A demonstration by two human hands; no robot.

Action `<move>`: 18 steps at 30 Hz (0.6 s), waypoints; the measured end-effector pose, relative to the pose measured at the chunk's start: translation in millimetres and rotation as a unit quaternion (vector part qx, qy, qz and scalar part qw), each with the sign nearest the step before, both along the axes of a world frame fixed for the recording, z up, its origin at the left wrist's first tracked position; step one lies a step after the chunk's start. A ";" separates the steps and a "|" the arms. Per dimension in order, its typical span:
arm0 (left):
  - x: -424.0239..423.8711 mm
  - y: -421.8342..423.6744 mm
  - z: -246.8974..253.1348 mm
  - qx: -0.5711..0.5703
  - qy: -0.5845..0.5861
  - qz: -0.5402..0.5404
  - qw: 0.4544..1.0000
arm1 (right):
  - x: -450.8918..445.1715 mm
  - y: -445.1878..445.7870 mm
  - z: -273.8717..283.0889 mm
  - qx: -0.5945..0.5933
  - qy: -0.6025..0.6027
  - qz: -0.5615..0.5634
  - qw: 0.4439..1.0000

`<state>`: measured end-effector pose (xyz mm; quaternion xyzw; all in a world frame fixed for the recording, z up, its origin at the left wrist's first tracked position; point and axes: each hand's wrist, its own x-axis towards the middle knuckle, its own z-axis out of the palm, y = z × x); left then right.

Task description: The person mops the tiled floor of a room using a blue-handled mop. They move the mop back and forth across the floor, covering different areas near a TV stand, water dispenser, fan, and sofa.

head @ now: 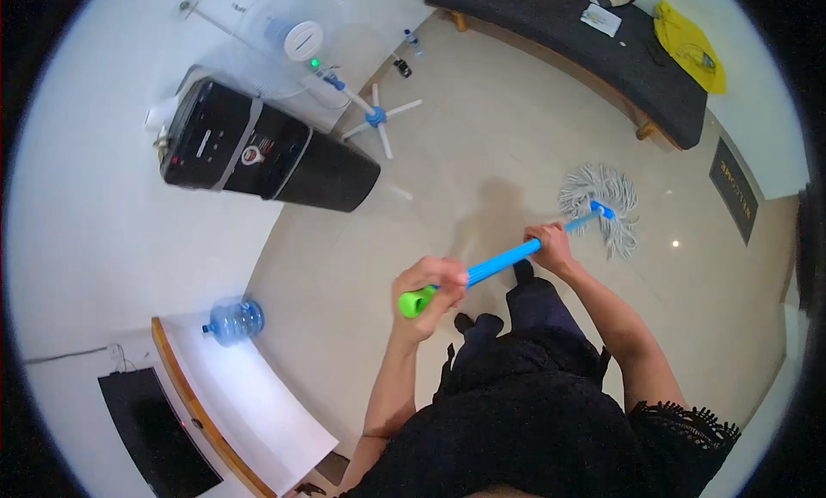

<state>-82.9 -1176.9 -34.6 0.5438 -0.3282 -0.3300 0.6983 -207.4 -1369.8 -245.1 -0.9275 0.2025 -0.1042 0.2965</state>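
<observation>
A string mop with a blue handle (503,263) slants across the view in front of my body. Near its green end cap (416,302), my left hand (429,291) is wrapped around the top of the handle. Farther down, my right hand (550,246) grips the same handle closer to the head. The grey-white mop head (597,181) lies spread on the beige tiled floor (445,169), to the right of my feet. A blue socket (602,210) joins the strands to the handle.
At left stand a black water dispenser (271,146) and a pedestal fan (375,116). A blue water jug (236,322) sits beside a white counter (258,395). Along the far wall is a dark padded bench (581,46) holding a yellow bag (690,46). A doormat (734,191) lies at right.
</observation>
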 end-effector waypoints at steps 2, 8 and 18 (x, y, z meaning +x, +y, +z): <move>3.9 43.8 5.4 -0.020 0.000 0.071 0.997 | 34.7 30.8 -0.2 0.004 0.005 0.058 0.998; -25.2 217.8 12.2 0.019 -0.117 0.281 0.952 | 122.8 194.5 -8.8 0.018 -0.002 0.272 0.962; -124.7 372.0 56.2 0.185 -0.251 0.591 0.744 | 142.8 481.1 17.2 0.131 -0.004 0.575 0.807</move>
